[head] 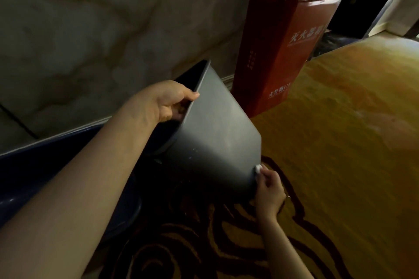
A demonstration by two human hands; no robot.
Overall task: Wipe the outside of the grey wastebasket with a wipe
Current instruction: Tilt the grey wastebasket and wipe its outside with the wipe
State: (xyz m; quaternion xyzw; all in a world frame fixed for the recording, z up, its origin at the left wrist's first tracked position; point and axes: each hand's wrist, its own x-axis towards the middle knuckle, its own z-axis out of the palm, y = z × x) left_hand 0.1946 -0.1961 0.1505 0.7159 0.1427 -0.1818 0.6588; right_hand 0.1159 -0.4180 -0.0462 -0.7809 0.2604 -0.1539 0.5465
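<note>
The grey wastebasket is tilted, its open mouth turned up and left toward the wall and its base down to the right. My left hand grips its rim, thumb outside and fingers inside. My right hand sits at the basket's lower right corner, by the base, pinching a small white wipe against the outer wall. Most of the wipe is hidden under my fingers.
A tall red cabinet with a shiny metal top stands against the marbled wall just behind the basket. A dark blue rounded object lies at lower left. Patterned orange and brown carpet covers the floor to the right.
</note>
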